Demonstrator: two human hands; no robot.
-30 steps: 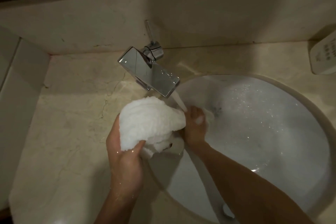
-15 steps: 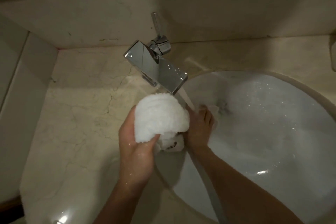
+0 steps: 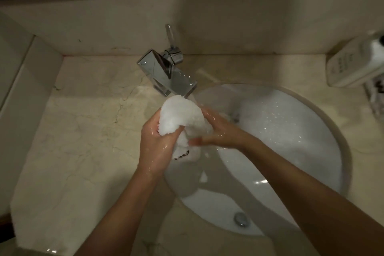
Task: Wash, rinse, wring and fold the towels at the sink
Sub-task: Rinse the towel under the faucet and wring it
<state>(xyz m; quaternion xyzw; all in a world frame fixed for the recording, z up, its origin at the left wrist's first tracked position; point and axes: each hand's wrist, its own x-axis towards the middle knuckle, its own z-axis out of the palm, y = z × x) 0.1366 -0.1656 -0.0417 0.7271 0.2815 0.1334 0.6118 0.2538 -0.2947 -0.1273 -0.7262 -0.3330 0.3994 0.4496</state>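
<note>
The left hand squeezes the wet white towel, and the right hand curls around its other side, so the towel is bunched up between them. The tap runs just above the hands. I think water could splash onto the counter beside the left hand if the towel gets squeezed outside the sink.

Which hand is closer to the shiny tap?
Right. The right hand reaches up beside the tap, just under its spout. The left hand sits lower, gripping the towel.

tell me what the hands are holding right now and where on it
Both hold one bunched white towel below the faucet: left hand grips its left side, right hand wraps its right side.
</note>
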